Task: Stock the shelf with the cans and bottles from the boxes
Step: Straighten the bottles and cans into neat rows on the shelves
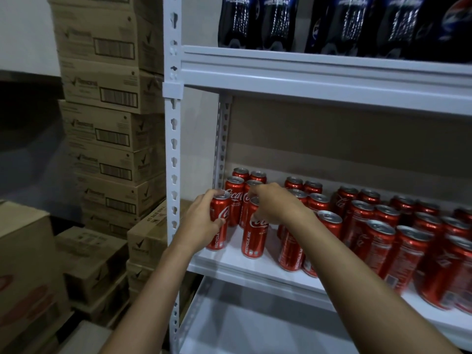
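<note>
Can (251,236) top hidden beneath hands (274,204)

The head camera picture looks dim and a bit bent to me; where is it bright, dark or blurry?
Head view: the white shelf board under the red cans is brightest; the stacked cardboard boxes on the left sit in gloom with soft, blurred print; the white shelf post bows from the wide lens; the dark bottles above carry streaky glare.
</note>
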